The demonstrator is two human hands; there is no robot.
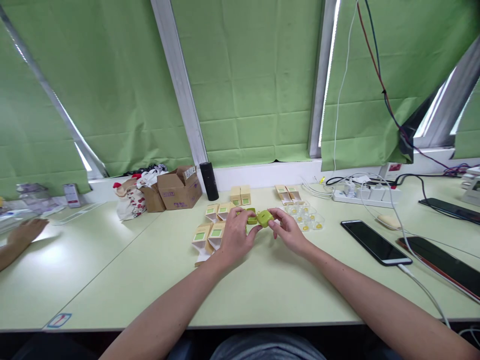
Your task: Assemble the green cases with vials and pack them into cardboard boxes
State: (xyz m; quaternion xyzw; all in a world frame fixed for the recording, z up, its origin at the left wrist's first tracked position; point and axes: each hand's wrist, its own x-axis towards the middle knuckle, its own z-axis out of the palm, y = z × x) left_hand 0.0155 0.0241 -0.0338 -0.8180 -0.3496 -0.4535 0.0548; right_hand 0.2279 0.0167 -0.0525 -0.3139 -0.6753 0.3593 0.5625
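Note:
A small green case [265,218] is pinched in the fingers of my right hand [290,231], above the table. My left hand [240,235] is closed right beside it, its fingertips near the green case and another green piece [251,216] behind them; what exactly it grips is hard to tell. Several folded cardboard boxes with green labels stand to the left, one of them [201,237] close to my left wrist. Two more boxes [240,195] stand behind my hands. Clear plastic domes with yellow bits [308,218] lie just right of my right hand.
Behind are a brown carton [180,189], a black cylinder [209,181] and a patterned bag [130,200]. A charging phone [375,242], other phones, cables and a power strip [363,196] lie on the right. Another person's hand [28,231] rests at the far left.

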